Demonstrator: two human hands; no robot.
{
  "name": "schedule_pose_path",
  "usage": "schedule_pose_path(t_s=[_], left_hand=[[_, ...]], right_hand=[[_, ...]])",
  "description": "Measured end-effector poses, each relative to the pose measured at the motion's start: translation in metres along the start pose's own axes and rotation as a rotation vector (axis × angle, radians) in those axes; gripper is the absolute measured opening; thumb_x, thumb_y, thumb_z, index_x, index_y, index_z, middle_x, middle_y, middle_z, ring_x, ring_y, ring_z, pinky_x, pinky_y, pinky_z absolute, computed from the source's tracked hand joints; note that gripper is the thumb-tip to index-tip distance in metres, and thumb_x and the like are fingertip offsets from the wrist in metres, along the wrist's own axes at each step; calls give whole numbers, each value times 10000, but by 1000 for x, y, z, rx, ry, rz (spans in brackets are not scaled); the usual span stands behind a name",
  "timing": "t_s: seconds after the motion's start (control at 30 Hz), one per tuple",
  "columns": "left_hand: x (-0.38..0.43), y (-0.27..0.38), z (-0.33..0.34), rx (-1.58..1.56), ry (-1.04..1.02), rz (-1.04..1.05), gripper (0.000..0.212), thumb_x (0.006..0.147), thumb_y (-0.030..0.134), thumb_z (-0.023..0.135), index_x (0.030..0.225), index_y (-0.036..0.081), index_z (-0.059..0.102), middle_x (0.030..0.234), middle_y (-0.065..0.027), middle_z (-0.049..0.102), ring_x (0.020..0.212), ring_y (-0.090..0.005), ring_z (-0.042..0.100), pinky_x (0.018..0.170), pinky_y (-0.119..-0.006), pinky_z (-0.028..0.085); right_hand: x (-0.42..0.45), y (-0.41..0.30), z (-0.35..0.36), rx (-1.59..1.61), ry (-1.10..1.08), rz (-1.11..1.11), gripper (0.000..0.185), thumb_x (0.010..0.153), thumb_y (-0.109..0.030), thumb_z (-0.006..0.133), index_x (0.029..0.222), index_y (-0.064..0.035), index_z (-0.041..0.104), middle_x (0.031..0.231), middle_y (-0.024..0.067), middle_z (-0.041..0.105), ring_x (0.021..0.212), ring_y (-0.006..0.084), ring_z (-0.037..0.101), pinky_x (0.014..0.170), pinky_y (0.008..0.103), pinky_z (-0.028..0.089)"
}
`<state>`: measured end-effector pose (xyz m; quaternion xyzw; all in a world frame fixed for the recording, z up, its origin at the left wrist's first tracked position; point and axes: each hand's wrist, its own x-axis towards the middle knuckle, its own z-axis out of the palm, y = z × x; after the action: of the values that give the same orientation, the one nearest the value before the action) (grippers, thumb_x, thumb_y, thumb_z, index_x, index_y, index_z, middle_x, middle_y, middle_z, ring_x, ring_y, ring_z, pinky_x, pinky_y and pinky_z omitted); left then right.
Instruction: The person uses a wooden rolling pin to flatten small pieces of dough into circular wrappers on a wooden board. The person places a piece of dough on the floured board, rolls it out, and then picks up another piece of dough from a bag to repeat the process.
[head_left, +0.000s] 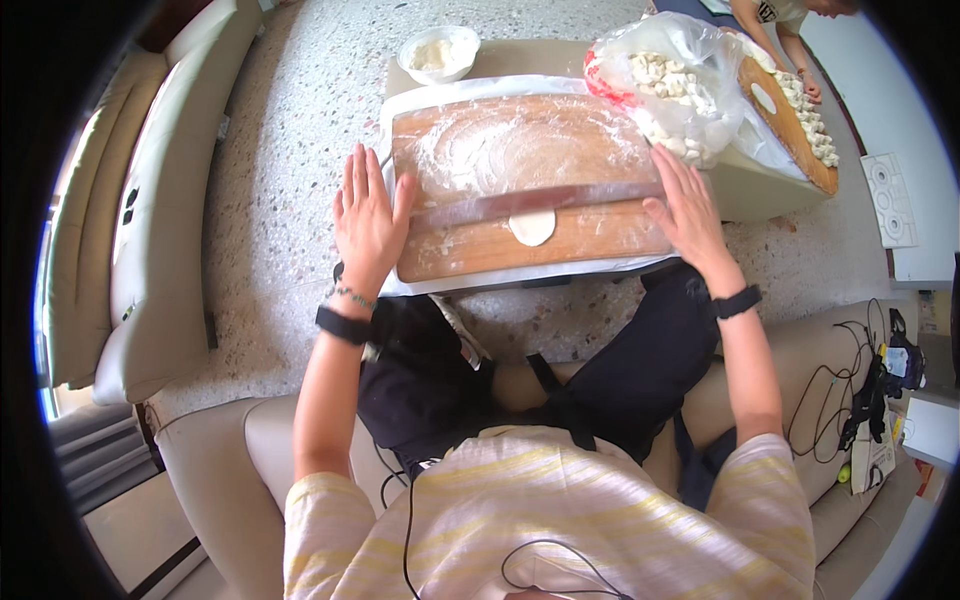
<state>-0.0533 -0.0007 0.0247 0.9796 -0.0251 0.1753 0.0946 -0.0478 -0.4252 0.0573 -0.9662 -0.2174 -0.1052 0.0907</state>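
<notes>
A long rolling pin (536, 201), slightly blurred, lies across a floured wooden board (525, 150). Its two ends run under my hands. My left hand (371, 217) is flat at the left end, fingers straight and thumb spread. At the right end my right hand (690, 210) rests the same way, palm down and not wrapped around the pin. A small round dough wrapper (534, 227) lies on the near half of the board, its far edge hidden by the pin. Loose flour (480, 146) coats the far half of the board.
White sheeting (495, 271) shows under the board. Behind stands a bowl of pale contents (439, 56). A plastic bag (675, 82) holds dough pieces. At right, another person's hand (811, 88) is by dough pieces on a second board (784, 127). Cables (829, 390) lie on the sofa.
</notes>
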Motion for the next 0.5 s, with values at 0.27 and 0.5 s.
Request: schedule_pose_path(t_s=[0.27,0.5], left_hand=[[-15,-6,-3,-25,7,-23,685,1044,466,386,1540,-2,322,1612,-196,305,1501,-329,279,1185,-495,255],[-51,-3,-12,6,-7,120,662,1049,423,382,1545,-10,313,1616,-192,305,1491,-331,300,1180,-470,266]], right_hand=[[8,-19,-8,-12,-13,-49,769,996,-533,488,1540,-21,303,1578,177,362,1467,324,333,1210,475,235],[-45,-24,0,-22,33,-20,842,958,-569,537,1566,-47,277,1600,158,332,1488,339,292,1213,512,210]])
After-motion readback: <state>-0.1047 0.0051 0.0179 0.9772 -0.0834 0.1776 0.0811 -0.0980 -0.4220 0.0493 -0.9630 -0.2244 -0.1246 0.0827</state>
